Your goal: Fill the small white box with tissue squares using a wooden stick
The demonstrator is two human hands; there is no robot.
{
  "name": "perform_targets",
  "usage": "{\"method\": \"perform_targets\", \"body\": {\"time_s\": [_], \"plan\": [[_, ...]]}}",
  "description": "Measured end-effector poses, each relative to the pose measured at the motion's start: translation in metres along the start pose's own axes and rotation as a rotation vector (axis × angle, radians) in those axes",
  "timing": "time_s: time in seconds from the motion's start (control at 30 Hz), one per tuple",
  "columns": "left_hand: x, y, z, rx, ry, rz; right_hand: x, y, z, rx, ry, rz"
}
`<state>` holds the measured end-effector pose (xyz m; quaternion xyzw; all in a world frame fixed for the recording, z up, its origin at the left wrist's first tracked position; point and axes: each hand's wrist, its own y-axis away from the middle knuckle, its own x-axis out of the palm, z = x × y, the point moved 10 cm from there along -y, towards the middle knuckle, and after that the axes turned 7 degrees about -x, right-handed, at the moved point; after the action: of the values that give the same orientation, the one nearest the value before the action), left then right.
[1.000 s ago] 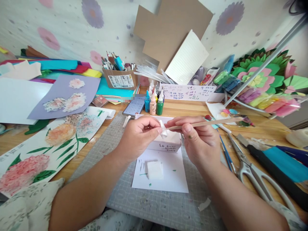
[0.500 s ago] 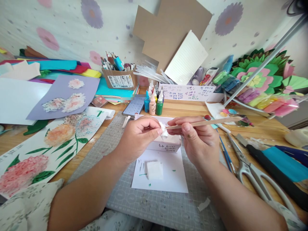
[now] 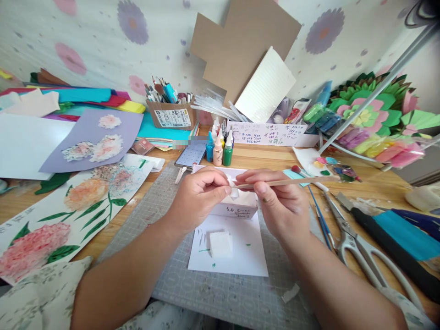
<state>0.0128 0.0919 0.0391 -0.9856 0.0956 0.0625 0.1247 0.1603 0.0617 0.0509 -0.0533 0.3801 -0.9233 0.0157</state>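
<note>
Between the fingertips of my left hand (image 3: 202, 197) is a small crumpled piece of white tissue paper (image 3: 234, 192). My right hand (image 3: 282, 201) is closed on a thin flat wooden stick (image 3: 295, 181), held nearly level, its left tip at the tissue. Both hands are over a low white box (image 3: 237, 210) with handwriting on its front. In front of the box, a folded square of white tissue (image 3: 220, 244) lies on a white paper sheet (image 3: 254, 261) with green and grey marks.
A grey cutting mat (image 3: 178, 284) spreads beneath everything. Large scissors (image 3: 357, 243) and thin brushes (image 3: 321, 220) lie at the right. Small paint bottles (image 3: 218, 149) and a phone (image 3: 191, 153) stand beyond the box. Flower artwork (image 3: 79, 201) lies at the left.
The stick's tip has shifted slightly left into the tissue, and my right hand has moved a little left with it. My left hand stays nearly in place.
</note>
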Motion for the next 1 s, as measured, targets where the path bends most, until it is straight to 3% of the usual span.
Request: {"method": "perform_targets", "body": {"time_s": [0.53, 1.0], "plan": [[0.002, 0.002, 0.005, -0.031, 0.109, 0.044, -0.005, 0.005, -0.025, 0.245, -0.202, -0.086], [0.003, 0.000, -0.003, 0.032, -0.047, 0.012, 0.000, 0.001, -0.007, 0.041, -0.124, -0.021]]}}
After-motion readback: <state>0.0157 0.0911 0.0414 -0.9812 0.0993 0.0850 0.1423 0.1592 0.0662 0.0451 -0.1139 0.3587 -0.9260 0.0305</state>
